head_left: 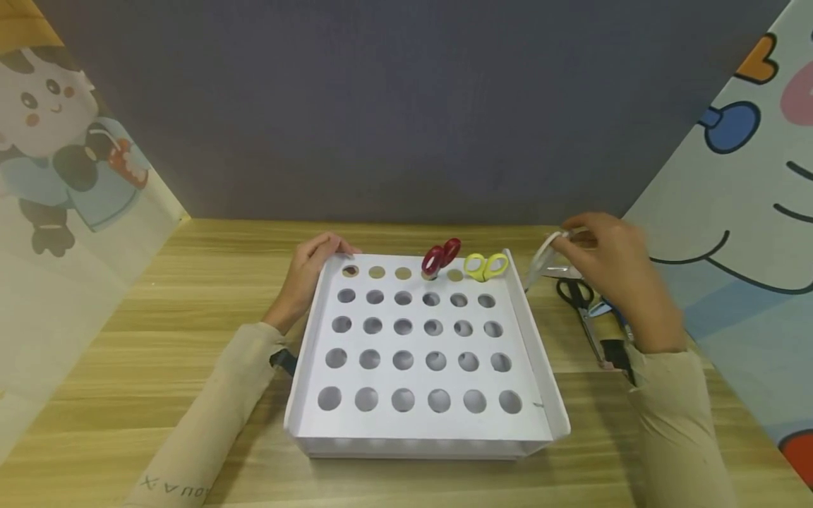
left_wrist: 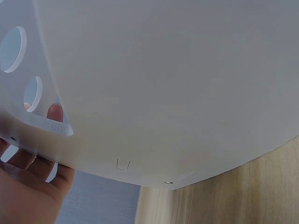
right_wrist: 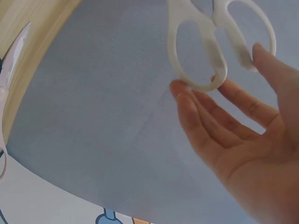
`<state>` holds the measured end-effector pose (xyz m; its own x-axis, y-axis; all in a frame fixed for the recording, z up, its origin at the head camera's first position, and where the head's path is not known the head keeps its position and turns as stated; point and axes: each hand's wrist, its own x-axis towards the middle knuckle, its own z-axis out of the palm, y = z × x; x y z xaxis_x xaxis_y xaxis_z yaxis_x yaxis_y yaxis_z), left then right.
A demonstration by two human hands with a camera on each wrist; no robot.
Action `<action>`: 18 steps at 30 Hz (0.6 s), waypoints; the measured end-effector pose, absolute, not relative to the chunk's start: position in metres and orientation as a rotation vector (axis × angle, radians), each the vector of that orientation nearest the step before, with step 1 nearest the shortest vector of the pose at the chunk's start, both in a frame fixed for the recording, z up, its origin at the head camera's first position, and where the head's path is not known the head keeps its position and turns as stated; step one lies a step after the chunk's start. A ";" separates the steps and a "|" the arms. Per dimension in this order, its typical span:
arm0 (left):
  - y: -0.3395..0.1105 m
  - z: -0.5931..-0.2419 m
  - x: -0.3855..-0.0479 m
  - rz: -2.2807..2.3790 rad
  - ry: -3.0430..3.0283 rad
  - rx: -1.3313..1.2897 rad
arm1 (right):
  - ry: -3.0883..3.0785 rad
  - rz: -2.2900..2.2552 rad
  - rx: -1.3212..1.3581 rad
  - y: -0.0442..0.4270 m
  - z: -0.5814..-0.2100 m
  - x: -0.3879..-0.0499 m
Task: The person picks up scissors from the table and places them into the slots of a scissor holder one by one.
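Observation:
A white rack (head_left: 419, 423) with rows of round holes stands on the table, its top sloping towards me. My left hand (head_left: 311, 267) grips its far left corner, the fingers bent over the edge in the left wrist view. Red-handled scissors (head_left: 444, 257) and yellow-handled scissors (head_left: 485, 272) stand in the back row, handles up. Beyond the rack's right side, my right hand (head_left: 612, 271) pinches white-handled scissors (right_wrist: 216, 53) by the handle loops, thumb on one loop and fingers on the other. The loops are uppermost in the head view; the blades are mostly hidden in the right wrist view.
Right of the rack lie black-handled scissors (head_left: 579, 302), a blue-handled tool (head_left: 600, 308) and other items partly hidden by my right forearm. A pale pair of scissors (right_wrist: 3, 93) shows at the right wrist view's edge. A grey panel (head_left: 406, 113) closes the back of the table.

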<state>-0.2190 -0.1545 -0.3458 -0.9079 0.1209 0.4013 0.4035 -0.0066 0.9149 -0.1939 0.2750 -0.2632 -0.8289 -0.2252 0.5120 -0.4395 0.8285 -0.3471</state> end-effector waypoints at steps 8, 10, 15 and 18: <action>-0.154 -0.346 -0.220 -2.016 -2.055 -0.562 | -2.491 0.710 0.497 0.274 -0.262 -0.193; -0.154 -0.347 -0.220 -2.025 -2.048 -0.564 | -2.443 0.731 0.475 0.273 -0.262 -0.192; -0.154 -0.349 -0.222 -2.046 -2.036 -0.564 | -2.300 0.744 0.416 0.271 -0.259 -0.190; -0.155 -0.349 -0.222 -2.048 -2.034 -0.562 | -2.212 0.743 0.405 0.270 -0.256 -0.188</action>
